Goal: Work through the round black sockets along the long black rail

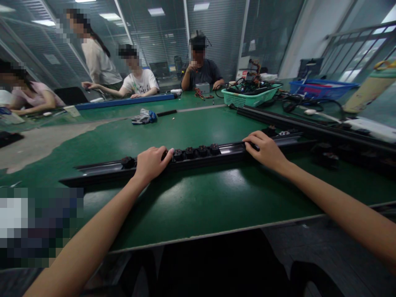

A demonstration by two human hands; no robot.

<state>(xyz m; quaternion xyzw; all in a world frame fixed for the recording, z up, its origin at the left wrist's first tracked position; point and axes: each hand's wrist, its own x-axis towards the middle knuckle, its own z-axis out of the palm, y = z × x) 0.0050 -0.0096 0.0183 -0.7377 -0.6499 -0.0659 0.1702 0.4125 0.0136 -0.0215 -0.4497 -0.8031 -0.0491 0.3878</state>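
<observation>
A long black channel (198, 163) lies across the green table in front of me. Several round-faced black socket modules (202, 150) sit in a row along its middle, and one more module (127, 162) is farther left. My left hand (152, 163) is closed over the channel, its thumb beside the row; a dark part shows between thumb and forefinger. To the right of the row, past a bare shiny stretch, my right hand (262, 149) is closed at the channel's far edge. A small black part shows under its fingers; what it is cannot be made out.
More black channels (278, 121) and loose black modules (326, 154) lie at the right. A green basket (250, 99) of cables, a blue basket (321, 87) and a tumbler (368, 93) stand behind. Gloves (144, 117) lie mid-table. Several people are across the table.
</observation>
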